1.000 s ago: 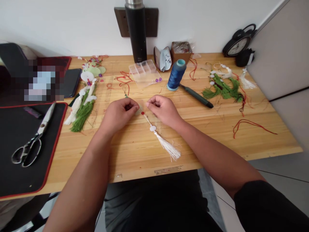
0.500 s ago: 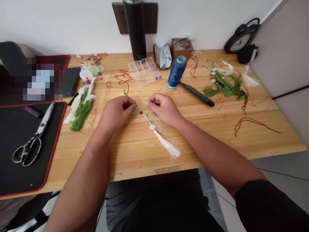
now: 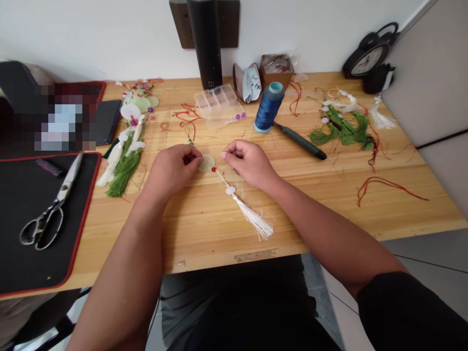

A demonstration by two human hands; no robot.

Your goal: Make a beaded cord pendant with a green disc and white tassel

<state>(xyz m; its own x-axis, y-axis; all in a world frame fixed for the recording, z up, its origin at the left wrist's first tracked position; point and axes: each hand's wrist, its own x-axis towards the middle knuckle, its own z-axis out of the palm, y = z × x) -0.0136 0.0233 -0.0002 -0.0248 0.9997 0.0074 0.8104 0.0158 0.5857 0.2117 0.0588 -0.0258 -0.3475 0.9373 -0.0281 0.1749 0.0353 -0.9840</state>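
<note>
A pale green disc pendant (image 3: 207,163) lies flat on the table between my hands. A red bead (image 3: 214,169) sits at its lower right edge, followed by a white cord, a white flower-shaped bead (image 3: 230,190) and a white tassel (image 3: 254,218). My left hand (image 3: 174,168) is closed in a pinch at the disc's left edge; what its fingertips hold is hidden. Thumb and forefinger of my right hand (image 3: 248,162) pinch a thin thread (image 3: 220,164), faintly seen running toward the red bead. Small dark beads (image 3: 190,141) on a loop show above my left hand.
Behind my hands stand a blue thread spool (image 3: 269,108), a clear compartment box (image 3: 219,106) and a black bottle (image 3: 206,48). A dark green pen-like tool (image 3: 302,141) lies right. Scissors (image 3: 54,202) rest on a black mat (image 3: 22,263). Green tassels (image 3: 126,170) lie left.
My left hand has shifted slightly left, so more of the disc shows. My right hand keeps its pinch in nearly the same place. The tassel lies as before.
</note>
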